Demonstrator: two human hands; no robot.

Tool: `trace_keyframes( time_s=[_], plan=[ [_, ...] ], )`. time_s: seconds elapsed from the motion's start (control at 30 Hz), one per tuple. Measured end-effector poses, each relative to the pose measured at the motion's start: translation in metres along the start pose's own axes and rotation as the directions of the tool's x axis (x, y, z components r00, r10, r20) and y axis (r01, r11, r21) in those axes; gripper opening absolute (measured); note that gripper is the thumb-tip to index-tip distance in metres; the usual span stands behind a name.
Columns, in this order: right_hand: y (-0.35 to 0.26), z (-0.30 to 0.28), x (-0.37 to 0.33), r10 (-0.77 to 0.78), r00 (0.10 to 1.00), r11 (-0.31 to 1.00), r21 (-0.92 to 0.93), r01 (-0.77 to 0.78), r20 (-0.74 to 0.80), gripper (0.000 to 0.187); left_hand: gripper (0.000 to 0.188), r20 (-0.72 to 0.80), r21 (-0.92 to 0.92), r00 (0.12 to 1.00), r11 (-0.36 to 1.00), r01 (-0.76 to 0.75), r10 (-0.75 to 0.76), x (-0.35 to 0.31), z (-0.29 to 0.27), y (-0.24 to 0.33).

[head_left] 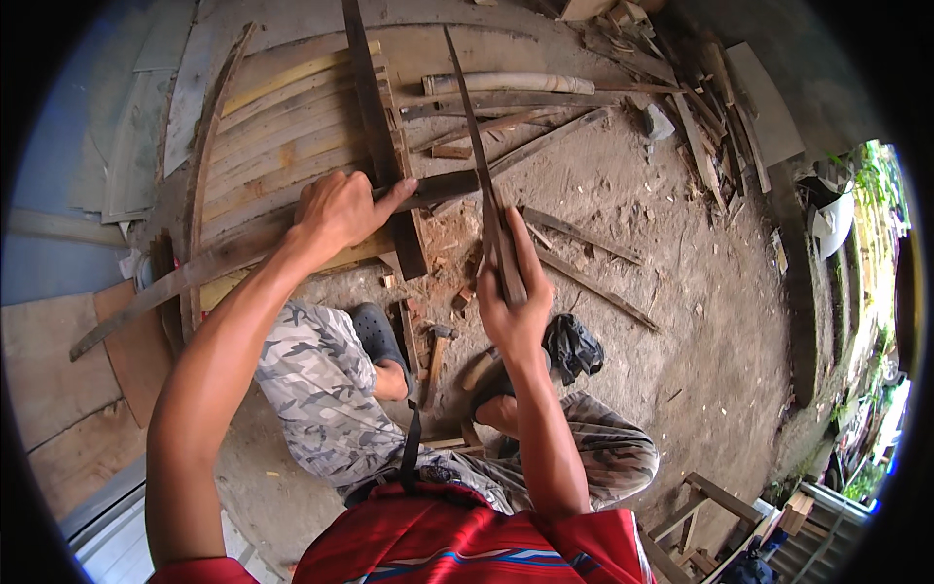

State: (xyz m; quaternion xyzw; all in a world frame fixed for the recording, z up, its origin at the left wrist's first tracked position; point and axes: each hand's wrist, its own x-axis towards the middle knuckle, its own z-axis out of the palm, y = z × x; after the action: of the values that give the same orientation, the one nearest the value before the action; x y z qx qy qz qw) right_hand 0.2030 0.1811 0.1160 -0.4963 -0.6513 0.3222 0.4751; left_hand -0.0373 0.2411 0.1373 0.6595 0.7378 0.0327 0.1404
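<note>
A long wooden plank [229, 251] runs slantwise from the lower left across a slatted wooden frame. My left hand [339, 209] presses on it, fingers curled over, thumb stretched along the wood. To the right, my right hand [516, 302] is closed round the near end of what looks like a handsaw [473, 127], seen nearly edge-on. Its long, tapering length points away from me and crosses the plank right of my left thumb. The contact between them cannot be made out clearly. A dark upright-running board [375, 107] passes beside my left hand, crossing the plank.
A hammer [438, 352] lies between my feet, near a black plastic bag [574, 346]. Loose wooden strips [598, 287] are scattered on the dirt floor. Scrap timber [700, 117] is piled at the far right; a small wooden frame [696, 511] stands lower right.
</note>
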Motion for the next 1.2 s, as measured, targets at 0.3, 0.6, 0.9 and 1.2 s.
trace_keyframes(
  time_s=[0.3, 0.6, 0.9, 1.2],
  plan=[
    [-0.008, -0.078, -0.167, -0.021, 0.996, 0.983, -0.18, 0.035, 0.081, 0.068, 0.095, 0.076, -0.02, 0.997, 1.0, -0.018, 0.019, -0.005, 0.001, -0.007],
    [-0.004, -0.008, -0.002, 0.016, 0.999, 1.0, 0.011, -0.017, 0.037, 0.067, 0.094, -0.001, -0.012, 0.999, 0.999, -0.037, 0.037, 0.007, 0.002, -0.004],
    [0.014, -0.08, -0.187, -0.047, 0.997, 0.988, -0.145, 0.056, 0.062, 0.066, 0.098, 0.003, -0.031, 0.998, 0.997, -0.067, 0.067, -0.002, 0.007, -0.011],
    [-0.014, -0.002, 0.008, 0.118, 0.992, 0.991, 0.064, -0.121, 0.039, 0.066, 0.097, 0.073, -0.046, 0.997, 0.999, 0.0, 0.003, 0.009, -0.001, -0.006]
  ],
)
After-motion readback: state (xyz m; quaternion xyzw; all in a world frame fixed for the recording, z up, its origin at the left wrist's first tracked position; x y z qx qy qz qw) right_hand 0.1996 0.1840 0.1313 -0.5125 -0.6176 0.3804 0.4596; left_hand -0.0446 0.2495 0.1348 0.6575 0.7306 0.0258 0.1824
